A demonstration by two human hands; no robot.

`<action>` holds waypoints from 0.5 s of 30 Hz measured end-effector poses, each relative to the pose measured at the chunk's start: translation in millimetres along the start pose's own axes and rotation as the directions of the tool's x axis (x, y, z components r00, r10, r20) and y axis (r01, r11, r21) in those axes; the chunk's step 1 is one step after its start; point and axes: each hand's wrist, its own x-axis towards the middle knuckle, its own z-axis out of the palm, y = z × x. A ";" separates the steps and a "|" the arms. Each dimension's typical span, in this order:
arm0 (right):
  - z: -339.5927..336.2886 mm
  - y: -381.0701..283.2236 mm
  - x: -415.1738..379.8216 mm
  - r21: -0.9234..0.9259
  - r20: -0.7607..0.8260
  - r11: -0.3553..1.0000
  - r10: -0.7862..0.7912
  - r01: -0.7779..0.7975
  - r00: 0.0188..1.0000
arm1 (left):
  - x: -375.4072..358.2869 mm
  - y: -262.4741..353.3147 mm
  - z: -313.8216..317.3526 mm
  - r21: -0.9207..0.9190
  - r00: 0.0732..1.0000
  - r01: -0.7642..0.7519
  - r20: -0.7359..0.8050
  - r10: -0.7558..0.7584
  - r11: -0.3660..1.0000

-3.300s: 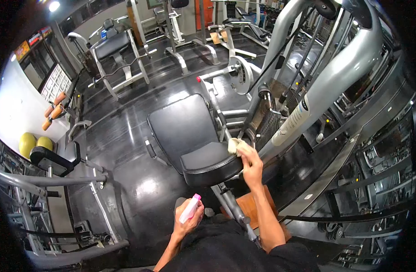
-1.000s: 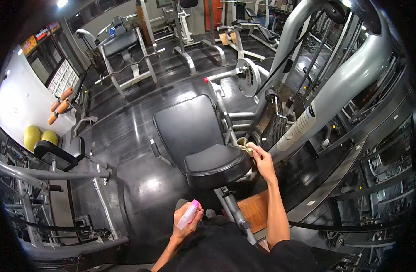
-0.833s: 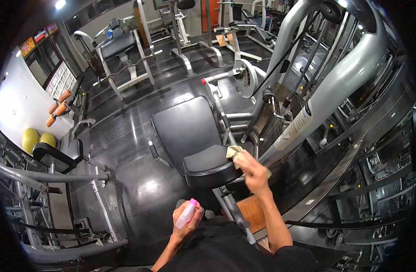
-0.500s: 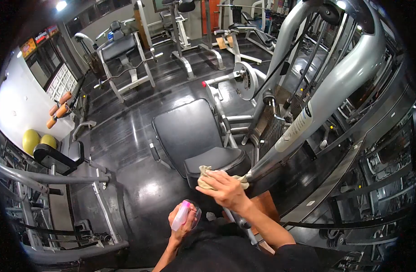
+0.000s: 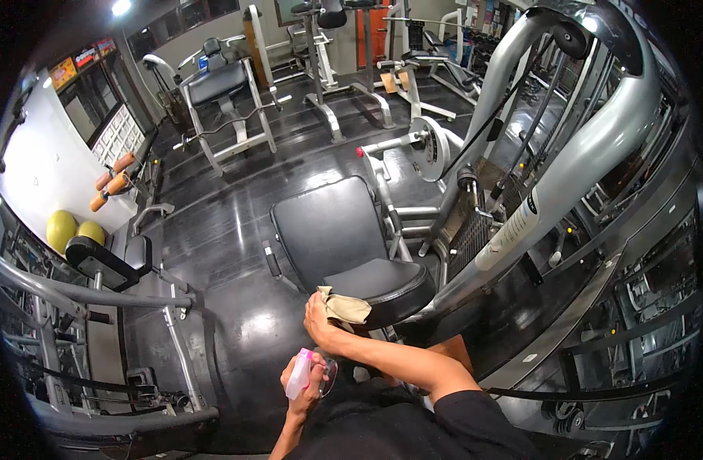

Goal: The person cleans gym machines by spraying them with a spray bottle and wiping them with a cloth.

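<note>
My right hand [image 5: 319, 322] presses a tan cloth [image 5: 346, 307] against the near left edge of a black padded seat [image 5: 382, 287] on a gym machine. Its fingers are partly tucked behind the cloth. Behind the seat, the machine's black backrest [image 5: 328, 226] leans away from me. Lower down, close to my body, my left hand [image 5: 309, 383] is wrapped round a translucent spray bottle [image 5: 298, 376] with a pink collar. The bottle is tilted and apart from the seat.
A thick silver machine frame [image 5: 566, 169] rises on the right beside a weight stack [image 5: 474, 234]. To the left stands a bench with a black pad [image 5: 102, 261] and metal rails. Two yellow-green balls [image 5: 62, 230] rest by the white wall. Another bench [image 5: 217, 82] stands farther back.
My right hand has swept the cloth left along the seat's near edge, from the front middle to the left corner. My left hand keeps its grip on the bottle. The view has shifted slightly.
</note>
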 end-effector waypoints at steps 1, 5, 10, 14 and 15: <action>-4.6 3.1 -0.1 0.000 -0.003 1.000 0.003 -0.003 1.000 | -1.1 -0.1 -1.9 0.006 1.000 0.003 -0.009 -0.003 1.000; -46.6 47.9 -35.3 0.202 0.116 0.978 -0.078 0.053 0.990 | 0.6 6.0 -4.2 0.020 1.000 0.013 -0.025 -0.013 1.000; -55.4 119.4 -106.5 0.441 -0.157 0.891 -0.045 0.111 0.987 | 6.2 1.8 -7.0 0.018 1.000 -0.010 0.005 0.010 1.000; -38.0 131.7 -123.7 0.493 -0.518 0.788 -0.074 0.369 0.852 | 8.6 -3.3 -7.9 -0.002 1.000 -0.004 0.023 0.004 1.000; -30.4 129.4 -123.0 0.449 -0.568 0.781 -0.124 0.433 0.813 | 9.7 -3.7 -7.0 -0.008 1.000 -0.005 0.023 0.005 1.000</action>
